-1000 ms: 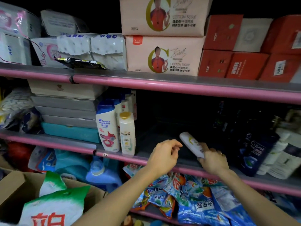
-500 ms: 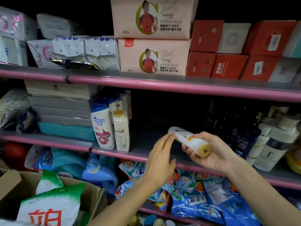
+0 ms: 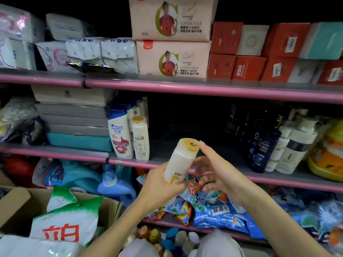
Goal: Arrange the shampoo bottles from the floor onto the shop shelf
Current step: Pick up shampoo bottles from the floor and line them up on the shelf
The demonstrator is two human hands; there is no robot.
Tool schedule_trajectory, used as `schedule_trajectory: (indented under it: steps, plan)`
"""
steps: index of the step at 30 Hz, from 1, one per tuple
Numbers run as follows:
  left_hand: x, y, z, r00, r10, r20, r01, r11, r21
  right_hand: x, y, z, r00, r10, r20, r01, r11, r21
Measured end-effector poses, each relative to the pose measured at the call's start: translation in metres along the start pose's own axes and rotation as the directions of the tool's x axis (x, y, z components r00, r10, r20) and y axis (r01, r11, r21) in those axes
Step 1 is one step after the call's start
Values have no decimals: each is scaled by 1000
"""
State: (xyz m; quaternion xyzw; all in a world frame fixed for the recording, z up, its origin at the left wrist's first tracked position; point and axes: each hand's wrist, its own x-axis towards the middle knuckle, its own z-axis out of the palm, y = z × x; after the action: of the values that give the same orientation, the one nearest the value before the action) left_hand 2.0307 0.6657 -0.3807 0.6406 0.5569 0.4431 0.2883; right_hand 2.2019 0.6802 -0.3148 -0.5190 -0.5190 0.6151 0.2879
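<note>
A white Pantene shampoo bottle (image 3: 181, 160) with a gold cap is held cap-up, slightly tilted, in front of the middle shelf (image 3: 187, 144). My left hand (image 3: 159, 184) grips its lower half. My right hand (image 3: 219, 175) is beside it on the right with relaxed fingers, the index fingertip near the cap. A matching Pantene bottle (image 3: 141, 140) and a Head & Shoulders bottle (image 3: 120, 134) stand on the shelf to the left. Several loose bottles (image 3: 172, 240) sit on the floor below, only their caps showing.
Dark Clear bottles (image 3: 260, 147) and white pump bottles (image 3: 295, 147) fill the shelf's right side, with a bare gap between them and the Pantene. Stacked boxes (image 3: 74, 125) stand at the left. A cardboard box (image 3: 16, 203) with detergent bags (image 3: 65, 225) is at lower left.
The bottle went from my right hand, where it lay sideways, into my left hand and now stands cap-up. My right hand let go and stays beside it.
</note>
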Motion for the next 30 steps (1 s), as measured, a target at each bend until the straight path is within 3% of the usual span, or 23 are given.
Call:
schedule_trajectory:
  steps: [2,7,16,22,27,30]
  plan:
    - [-7,-2,-1,993,-100,63,104,993,-55,1,3,6,998,-55,-22,56,997,48]
    - [-22,3,5,981,-135,140,156,975,-159,-2,2,19,992,-99,82,81,975,208]
    - [-27,6,10,978,-145,149,175,960,-217,-3,-7,28,996,-62,-70,76,971,227]
    - [-22,0,6,965,-179,191,221,947,-233,5,1,24,996,-81,41,68,966,249]
    - [-9,-7,-1,960,-204,190,256,916,-311,18,23,33,972,-154,180,158,987,-9]
    - [-1,-14,-2,959,-217,181,268,900,-344,31,26,40,960,-217,176,223,975,-12]
